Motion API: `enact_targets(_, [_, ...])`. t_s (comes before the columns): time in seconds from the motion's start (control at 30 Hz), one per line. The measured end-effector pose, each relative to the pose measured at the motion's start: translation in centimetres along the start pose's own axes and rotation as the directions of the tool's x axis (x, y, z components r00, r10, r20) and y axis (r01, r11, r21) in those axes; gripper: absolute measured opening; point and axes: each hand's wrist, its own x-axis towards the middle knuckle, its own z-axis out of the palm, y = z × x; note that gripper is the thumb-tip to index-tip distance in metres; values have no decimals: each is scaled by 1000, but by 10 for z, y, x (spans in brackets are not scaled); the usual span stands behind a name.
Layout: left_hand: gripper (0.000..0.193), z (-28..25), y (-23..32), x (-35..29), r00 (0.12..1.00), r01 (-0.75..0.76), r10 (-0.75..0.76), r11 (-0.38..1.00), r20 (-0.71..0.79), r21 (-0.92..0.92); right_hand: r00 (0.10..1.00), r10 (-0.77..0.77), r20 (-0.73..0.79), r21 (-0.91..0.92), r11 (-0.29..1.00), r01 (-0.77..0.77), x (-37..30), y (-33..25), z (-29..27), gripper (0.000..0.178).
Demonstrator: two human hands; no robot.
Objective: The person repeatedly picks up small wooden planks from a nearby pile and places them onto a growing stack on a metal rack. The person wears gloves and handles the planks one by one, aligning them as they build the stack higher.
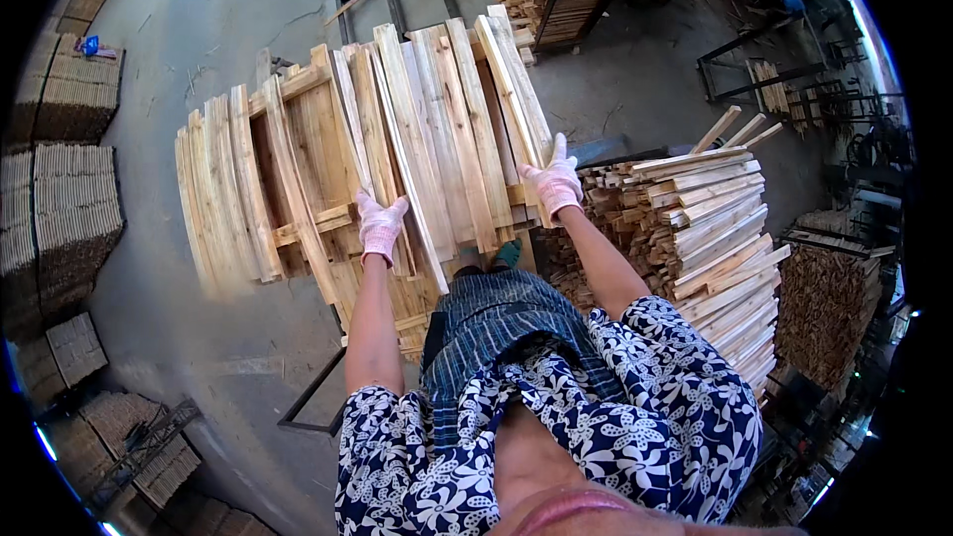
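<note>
Both my hands wear pale pink work gloves and are over a spread of light wooden slats lying side by side on a pile. My left hand (380,225) is closed around the lower part of a narrow wooden slat (407,164) that slants across the others. At the right end, my right hand (555,184) grips the near end of wooden slats (514,84), its thumb pointing up along their edge. Its fingers are partly hidden under the wood. Gaps between the slats show crosspieces (303,226) and more boards below.
A tall stack of slats (720,228) stands close on my right, a few sticking out. Bundled wood (74,199) lines the left side. A dark metal frame (395,5) lies beyond the pile, and another (316,402) is near my left. More wood is stacked at the far right.
</note>
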Motion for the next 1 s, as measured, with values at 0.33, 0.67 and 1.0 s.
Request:
enact_targets(0.33, [107,-5,8,-10,996,70,-70,997,54,17,962,-272,-34,136,952,275,43,30,24,66])
enact_targets(0.67, [108,5,-13,-8,998,-58,58,997,8,-47,965,-251,-81,163,951,262,79,7,35,71])
enact_targets(1.0, [110,-7,12,-21,1000,5,-5,999,2,49,939,-341,-46,-233,918,322,37,-23,42,66])
